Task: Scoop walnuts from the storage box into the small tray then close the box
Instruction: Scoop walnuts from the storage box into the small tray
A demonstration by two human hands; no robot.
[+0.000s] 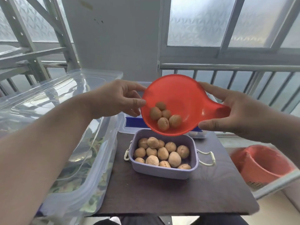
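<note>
Here a dark table stands beside frosted windows

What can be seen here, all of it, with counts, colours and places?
scoop: one, red, held tilted above the tray
walnuts in scoop: five, brown, at its lower edge
tray: one, lilac with white side handles, on the board
walnuts in tray: about fourteen, tan
board: one, dark brown, under the tray
big box: one, clear with lid, left of the board
storage box: one, clear with blue clips, behind the tray, mostly hidden
basket: one, red, lower right
railing: one, grey, in the background
left hand: touches the scoop's rim with its fingertips
right hand: holds the scoop's handle
</note>
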